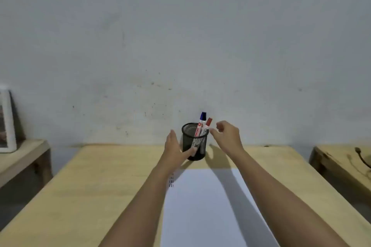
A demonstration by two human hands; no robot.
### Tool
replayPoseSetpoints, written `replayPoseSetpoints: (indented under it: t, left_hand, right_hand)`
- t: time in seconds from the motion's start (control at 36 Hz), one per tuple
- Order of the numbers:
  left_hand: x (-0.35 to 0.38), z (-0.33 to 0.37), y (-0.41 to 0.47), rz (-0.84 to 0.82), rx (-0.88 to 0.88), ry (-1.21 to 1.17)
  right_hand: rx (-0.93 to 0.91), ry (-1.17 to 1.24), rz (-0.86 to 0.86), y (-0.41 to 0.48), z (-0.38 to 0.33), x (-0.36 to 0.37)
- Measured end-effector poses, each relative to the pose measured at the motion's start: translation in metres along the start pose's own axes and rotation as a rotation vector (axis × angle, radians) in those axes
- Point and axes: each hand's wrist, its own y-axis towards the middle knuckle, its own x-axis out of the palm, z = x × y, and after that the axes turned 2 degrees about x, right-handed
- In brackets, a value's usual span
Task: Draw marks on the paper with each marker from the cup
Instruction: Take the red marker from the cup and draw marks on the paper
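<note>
While both hands reach forward over the wooden worktop (104,176), the task stands at its opening step: fetching a first marker. Item, black mesh cup (194,142): upright near the far edge of the worktop, close to the wall, just beyond the paper. Item, blue-capped marker (201,121) and red-capped marker (207,125): both standing in the cup, caps up, leaning toward the right rim; no other marker can be made out. Item, white paper (202,206): flat, lengthwise toward the person, largely blank, with a few small dark marks near its far left edge beside the left forearm. Item, left hand (176,146): open grip, palm against the cup's left side, thumb laid across the mesh front, steadying it rather than clasping it. Item, right hand (226,136): grip partly open and empty, thumb and forefinger curled into a loose pinch just beside the red cap, not touching it. Judgement: next move calls for the right hand to close on one marker's upper barrel and lift it straight up clear of the rim while the left keeps the light cup from tipping; the cap must then come off before drawing.
</note>
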Motion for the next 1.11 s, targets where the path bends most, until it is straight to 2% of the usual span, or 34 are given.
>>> replayPoseSetpoints:
  t: [0.22,0.53,0.67,0.89,1.03,1.11]
  left_hand:
    - [0.01,0.0,0.016,0.071,-0.105,-0.16]
    - [0.02,0.004,0.017,0.084,0.034,-0.305]
    - [0.021,0.003,0.018,0.086,0.048,-0.296]
    - [0.022,0.003,0.02,0.086,0.028,-0.304]
    - [0.021,0.005,0.021,0.09,0.022,-0.213]
    - [0.021,0.006,0.022,0.103,0.006,-0.162]
  right_hand:
    - [0.162,0.219,0.042,0.014,-0.002,0.031]
    - [0.15,0.227,0.18,0.019,-0.004,0.045]
    - [0.091,0.232,0.231,0.021,-0.007,0.041]
    - [-0.018,0.262,0.192,0.018,-0.036,0.019]
    - [-0.178,0.323,0.14,0.014,-0.059,0.001]
    - [-0.289,0.265,0.111,0.017,-0.063,-0.005]
